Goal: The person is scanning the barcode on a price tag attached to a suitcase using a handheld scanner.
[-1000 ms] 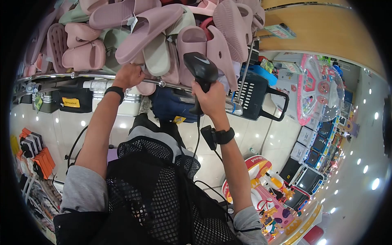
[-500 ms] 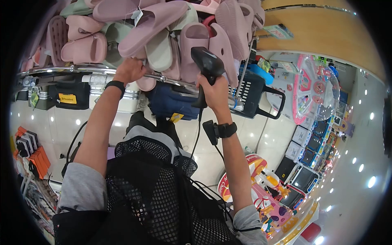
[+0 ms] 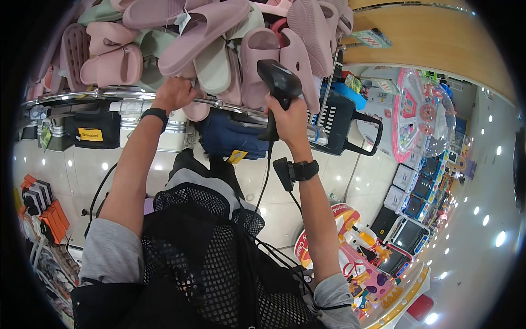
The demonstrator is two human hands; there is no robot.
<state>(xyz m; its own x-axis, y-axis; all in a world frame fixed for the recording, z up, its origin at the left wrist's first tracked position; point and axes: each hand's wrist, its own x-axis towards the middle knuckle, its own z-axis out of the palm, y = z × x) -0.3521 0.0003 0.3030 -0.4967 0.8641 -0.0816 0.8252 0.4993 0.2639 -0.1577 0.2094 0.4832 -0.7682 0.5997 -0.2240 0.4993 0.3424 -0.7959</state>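
Observation:
My right hand (image 3: 287, 118) is wrapped round the grip of a black handheld barcode scanner (image 3: 279, 82), its head tilted up towards the slippers. A cable (image 3: 267, 181) hangs down from the scanner's handle. My left hand (image 3: 175, 93) has curled fingers at the metal rail (image 3: 126, 93), just below the toe or heel end of a mauve slipper (image 3: 205, 35). What those fingers hold, if anything, is hidden. A white tag (image 3: 182, 21) shows on that slipper. Around it are a pale green-grey slipper (image 3: 213, 71) and a pink pair (image 3: 112, 63).
Below the rail are a black bag with a yellow label (image 3: 90, 133), a navy bag (image 3: 227, 137) and a black slotted plastic item with a handle (image 3: 339, 126). Boxed toys (image 3: 427, 118) stand to the right. Orange boxes (image 3: 53, 219) lie at lower left on shelving.
The view has shifted very slightly. Both hands keep nearly the same place, the right one still round the scanner and the left one at the rail.

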